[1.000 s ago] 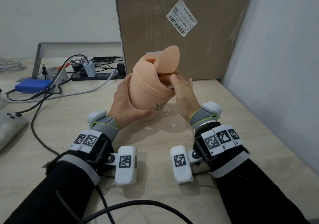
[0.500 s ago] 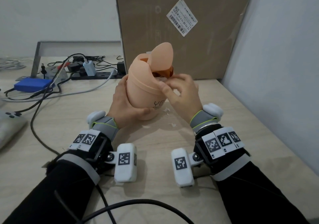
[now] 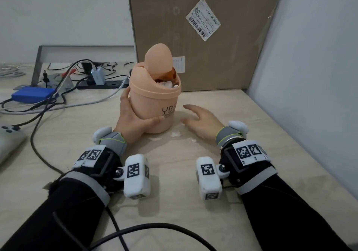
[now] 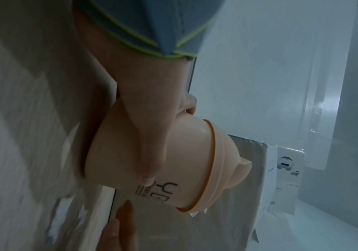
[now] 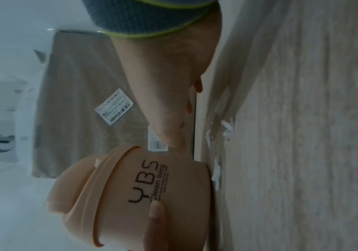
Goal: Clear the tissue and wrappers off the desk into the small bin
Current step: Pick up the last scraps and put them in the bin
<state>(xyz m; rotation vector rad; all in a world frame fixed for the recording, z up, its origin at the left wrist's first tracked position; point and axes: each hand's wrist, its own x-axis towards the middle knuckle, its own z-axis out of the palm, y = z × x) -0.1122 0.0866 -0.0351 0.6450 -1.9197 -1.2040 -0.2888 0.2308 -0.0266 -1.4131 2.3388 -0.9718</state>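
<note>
The small peach bin (image 3: pixel 155 105) stands upright on the desk (image 3: pixel 174 202), its swing lid tipped up. White tissue (image 3: pixel 167 84) and an orange wrapper (image 3: pixel 172 74) show in its mouth. My left hand (image 3: pixel 133 115) grips the bin's side, thumb across the front. My right hand (image 3: pixel 197 117) is open just right of the bin, fingers spread low over the desk, holding nothing. Small white tissue scraps (image 3: pixel 176 134) lie on the desk between my hands. The left wrist view shows the bin (image 4: pixel 173 161) in my left hand (image 4: pixel 152 135); the right wrist view shows the bin (image 5: pixel 141 195) and scraps (image 5: pixel 227 129).
A large cardboard box (image 3: pixel 193 38) stands right behind the bin. A grey wall panel (image 3: pixel 310 76) bounds the desk on the right. Cables and a power strip (image 3: pixel 96 84), a blue box (image 3: pixel 33 95) and a grey device (image 3: pixel 7 140) occupy the left. A black cable (image 3: pixel 135 229) crosses the front.
The bin was tilted toward my right hand and now stands upright on the desk. My right hand left the bin's mouth and dropped to the right, open.
</note>
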